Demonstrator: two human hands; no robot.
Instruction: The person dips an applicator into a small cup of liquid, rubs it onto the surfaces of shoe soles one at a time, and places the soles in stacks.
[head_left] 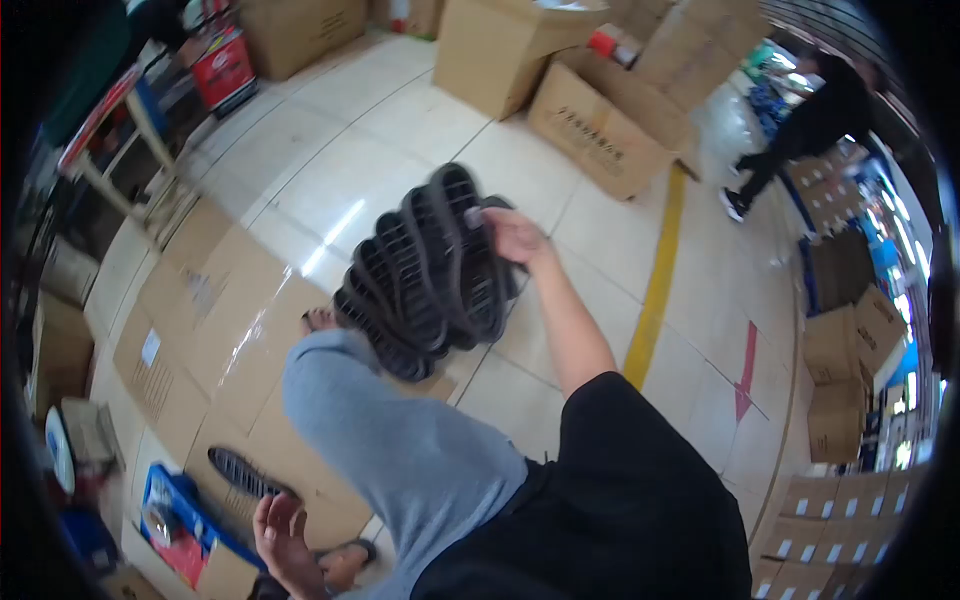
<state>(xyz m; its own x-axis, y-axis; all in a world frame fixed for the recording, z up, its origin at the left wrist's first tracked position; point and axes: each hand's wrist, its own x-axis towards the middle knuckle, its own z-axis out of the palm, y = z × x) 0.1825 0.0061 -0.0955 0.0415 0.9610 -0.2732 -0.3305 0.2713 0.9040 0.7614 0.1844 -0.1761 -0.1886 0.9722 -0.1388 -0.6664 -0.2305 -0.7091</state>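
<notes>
Fanned out in front of me is a stack of several black shoe soles (425, 260), with a grid of ribs on their upper faces. My right hand (515, 238) grips the stack at its right side, the thumb over the front sole and the other fingers partly hidden behind. At the lower left, my left hand (285, 540) holds nothing, its fingers apart and slightly curled. Close above it, a single black sole (245, 472) lies on the flattened cardboard (215, 370). Some blur softens the stack's edges.
Beside my left hand stands a blue crate (185, 500). Cardboard boxes (600, 125) stand ahead, and stacked cartons (835, 525) line the right. A yellow floor line (655, 290) runs past my right arm. Another person (825, 110) bends over at the upper right.
</notes>
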